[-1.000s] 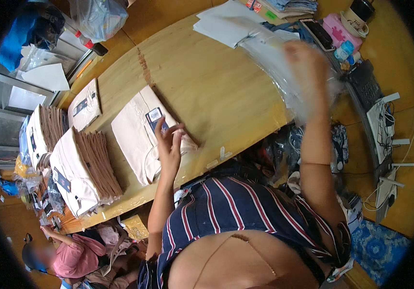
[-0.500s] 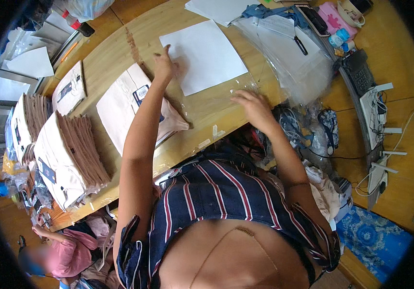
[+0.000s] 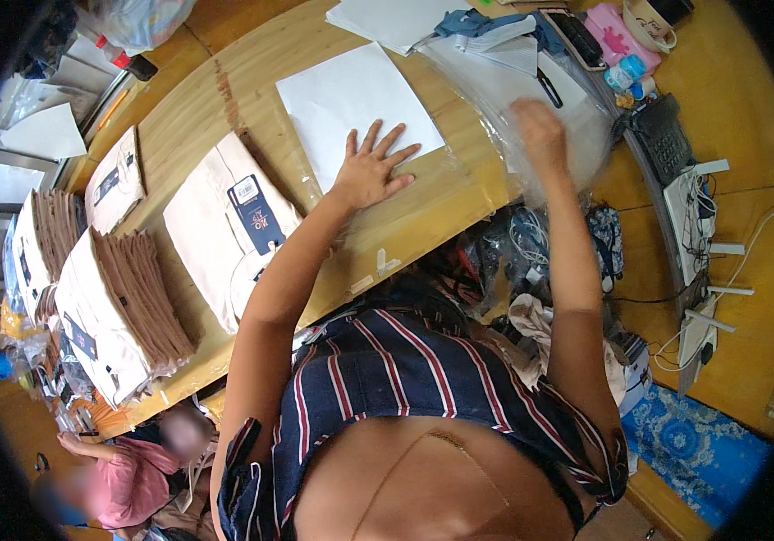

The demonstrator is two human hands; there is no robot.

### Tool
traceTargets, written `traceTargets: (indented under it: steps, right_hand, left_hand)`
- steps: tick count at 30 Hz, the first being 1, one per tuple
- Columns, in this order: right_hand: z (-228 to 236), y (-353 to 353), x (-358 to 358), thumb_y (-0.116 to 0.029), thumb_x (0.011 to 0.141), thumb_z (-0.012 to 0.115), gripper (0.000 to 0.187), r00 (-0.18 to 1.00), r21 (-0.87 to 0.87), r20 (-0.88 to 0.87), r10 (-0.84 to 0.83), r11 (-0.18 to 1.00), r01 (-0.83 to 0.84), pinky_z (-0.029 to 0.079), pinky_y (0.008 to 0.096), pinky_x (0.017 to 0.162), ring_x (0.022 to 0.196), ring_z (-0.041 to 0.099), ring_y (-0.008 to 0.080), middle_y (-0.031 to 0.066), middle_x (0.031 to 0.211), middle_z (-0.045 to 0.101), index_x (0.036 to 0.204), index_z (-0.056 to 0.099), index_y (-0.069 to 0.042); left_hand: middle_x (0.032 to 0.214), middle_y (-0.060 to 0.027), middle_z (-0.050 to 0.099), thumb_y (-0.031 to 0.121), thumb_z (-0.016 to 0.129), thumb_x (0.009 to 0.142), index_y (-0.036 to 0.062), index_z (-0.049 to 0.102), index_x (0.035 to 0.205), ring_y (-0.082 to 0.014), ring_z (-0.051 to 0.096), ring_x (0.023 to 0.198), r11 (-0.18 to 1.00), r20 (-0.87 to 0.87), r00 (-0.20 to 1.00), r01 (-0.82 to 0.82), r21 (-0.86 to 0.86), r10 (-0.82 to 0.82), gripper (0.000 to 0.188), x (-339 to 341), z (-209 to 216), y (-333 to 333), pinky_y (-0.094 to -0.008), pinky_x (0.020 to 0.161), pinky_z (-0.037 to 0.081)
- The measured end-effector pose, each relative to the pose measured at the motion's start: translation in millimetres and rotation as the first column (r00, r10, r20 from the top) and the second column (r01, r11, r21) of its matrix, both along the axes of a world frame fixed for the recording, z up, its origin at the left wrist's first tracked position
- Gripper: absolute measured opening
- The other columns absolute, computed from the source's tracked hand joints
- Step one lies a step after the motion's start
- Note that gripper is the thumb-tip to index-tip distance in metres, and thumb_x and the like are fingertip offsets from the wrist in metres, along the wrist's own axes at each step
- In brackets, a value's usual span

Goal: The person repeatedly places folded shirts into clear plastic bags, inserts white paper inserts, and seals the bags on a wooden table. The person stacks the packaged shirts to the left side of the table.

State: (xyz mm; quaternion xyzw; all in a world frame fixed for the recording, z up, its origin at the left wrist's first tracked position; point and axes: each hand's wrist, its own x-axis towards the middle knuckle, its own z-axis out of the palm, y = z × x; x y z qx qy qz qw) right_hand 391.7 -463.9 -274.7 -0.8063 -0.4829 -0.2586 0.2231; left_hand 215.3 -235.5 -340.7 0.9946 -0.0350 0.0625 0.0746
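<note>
My left hand lies with its fingers spread over the lower part of a white sheet on the wooden table. Clear plastic film shows around the sheet's lower edge. Off to the right, my right hand is over a pile of clear plastic bags. Its fingers look curled but are smeared by motion, so what they hold, if anything, does not show. Left of my left forearm rests a folded pale pink garment with a dark blue hang tag.
Stacks of folded pale garments stand at the table's left. More white paper lies at the far edge. A phone, a black desk telephone and cables are on the right. A person in pink is at the lower left.
My left hand has shifted from the sheet's left edge to its lower part, fingers now spread. My right hand has left the table's near edge and moved right, over the plastic bags.
</note>
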Motion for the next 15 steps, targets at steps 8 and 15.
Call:
traceTargets:
  steps: [8, 15]
  right_hand:
    - [61.3, -35.9, 133.7, -0.004, 0.071, 0.046, 0.019, 0.949, -0.168, 0.247, -0.194, 0.956, 0.239, 0.044, 0.032, 0.078, 0.095, 0.052, 0.0229, 0.0107, 0.092, 0.058, 0.084, 0.059, -0.002]
    - [102.3, -52.2, 196.3, -0.004, 0.075, 0.042, 0.025, 0.789, -0.361, 0.369, -0.491, 0.706, 0.609, 0.041, 0.0362, 0.083, 0.1, 0.051, 0.0267, 0.012, 0.119, 0.046, 0.096, 0.057, -0.006]
  left_hand:
    - [0.139, -0.0023, 0.018, 0.054, 0.041, 0.077, 0.0293, 0.035, 0.127, -0.0301, 0.011, 0.128, 1.0, -0.054, 0.998, -0.024, 0.012, 0.025, 0.056, 2.6, 16.7, -7.2, -0.0573, 0.097, 0.01]
    - [0.139, -0.0019, 0.018, 0.055, 0.041, 0.076, 0.0309, 0.033, 0.127, -0.0306, 0.012, 0.127, 0.999, -0.074, 0.997, -0.029, 0.02, 0.03, 0.058, 6.2, 18.8, -8.0, -0.0584, 0.097, 0.011]
